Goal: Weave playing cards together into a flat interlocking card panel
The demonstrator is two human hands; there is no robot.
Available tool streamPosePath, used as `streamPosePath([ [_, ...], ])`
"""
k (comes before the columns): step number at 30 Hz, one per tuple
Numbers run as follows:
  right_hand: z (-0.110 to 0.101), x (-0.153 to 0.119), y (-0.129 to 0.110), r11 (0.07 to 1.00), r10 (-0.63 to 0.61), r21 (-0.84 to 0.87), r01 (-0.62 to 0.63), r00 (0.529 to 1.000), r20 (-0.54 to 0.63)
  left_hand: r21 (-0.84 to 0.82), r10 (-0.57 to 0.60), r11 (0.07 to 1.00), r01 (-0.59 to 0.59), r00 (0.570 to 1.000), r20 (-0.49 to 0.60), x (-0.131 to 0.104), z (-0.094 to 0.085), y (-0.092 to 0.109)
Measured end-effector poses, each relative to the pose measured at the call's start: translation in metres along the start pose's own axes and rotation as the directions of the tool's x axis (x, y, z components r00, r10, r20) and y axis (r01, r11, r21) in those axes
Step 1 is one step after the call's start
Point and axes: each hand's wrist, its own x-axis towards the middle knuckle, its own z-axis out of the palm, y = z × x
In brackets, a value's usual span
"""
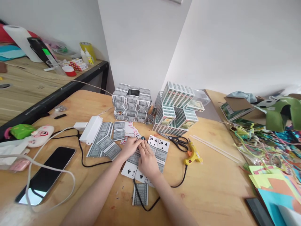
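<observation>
head view; from above near side of table [218,166]; faces forward, down; close; takes in far edge, wall [141,40]

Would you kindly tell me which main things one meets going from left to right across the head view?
Black-screened phone, white oblong block, left hand, right hand, five of clubs, yellow glue gun, coloured paper sheets.

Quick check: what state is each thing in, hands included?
cards, some face up, some face down
left hand, on the cards
right hand, on the cards, palm down
card structure, standing, top open
card boxes, stacked
scissors, lying flat
glue gun, lying on its side
left-side phone, screen up, dark
</observation>
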Motion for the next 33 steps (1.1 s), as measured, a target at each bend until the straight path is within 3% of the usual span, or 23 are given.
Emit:
streamPosePath([
  [7,0.010,-0.008,0.003,0.996,0.067,-0.044,-0.072,0.991,-0.113,0.077,0.044,0.996,-0.041,0.999,-0.033,0.000,0.002,0.002],
  [12,0.011,-0.009,0.004,0.997,0.073,0.043,-0.068,0.987,-0.143,0.123,0.084,0.989,-0.080,0.996,-0.030,0.000,0.003,0.000],
  [19,-0.019,0.002,0.028,0.964,0.233,0.178,-0.199,0.952,-0.196,0.169,0.131,0.977,-0.129,0.991,-0.001,0.005,-0.003,-0.002],
  [25,-0.053,0.030,0.050,0.908,0.414,0.064,-0.414,0.910,0.017,0.168,0.143,0.975,-0.145,0.989,0.023,0.005,-0.006,-0.004],
  [29,-0.062,0.045,0.045,0.898,0.439,-0.066,-0.435,0.886,0.150,0.161,0.130,0.978,-0.131,0.991,0.019,0.006,-0.004,-0.005],
  [33,-0.060,0.046,0.028,0.873,0.465,-0.246,-0.421,0.872,0.155,0.169,0.142,0.976,-0.136,0.990,-0.022,0.006,-0.002,-0.005],
])
